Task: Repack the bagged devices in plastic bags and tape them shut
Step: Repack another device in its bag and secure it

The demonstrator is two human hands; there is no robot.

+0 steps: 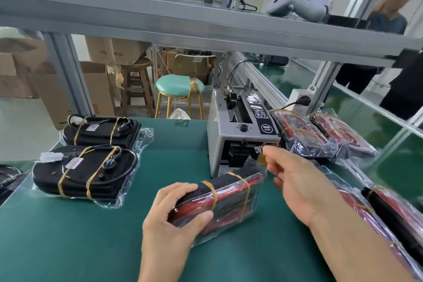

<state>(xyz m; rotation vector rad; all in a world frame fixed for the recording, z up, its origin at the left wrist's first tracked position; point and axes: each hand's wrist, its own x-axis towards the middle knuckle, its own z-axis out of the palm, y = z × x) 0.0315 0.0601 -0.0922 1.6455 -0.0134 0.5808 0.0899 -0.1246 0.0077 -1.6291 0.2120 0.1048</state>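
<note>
Centrally, at 6 o'clock on the green mat (68,236), a bagged red-and-black device (219,201) banded with yellow tape is gripped at its near end by the left hand (174,215). A strip of tape (262,159) is pinched between thumb and fingers of the right hand (295,181) at the mouth of the grey tape dispenser (238,135), at 12 o'clock. Two bagged black devices (91,167) are lain at 9 o'clock; further red bagged devices (320,135) are stacked at 2 o'clock.
</note>
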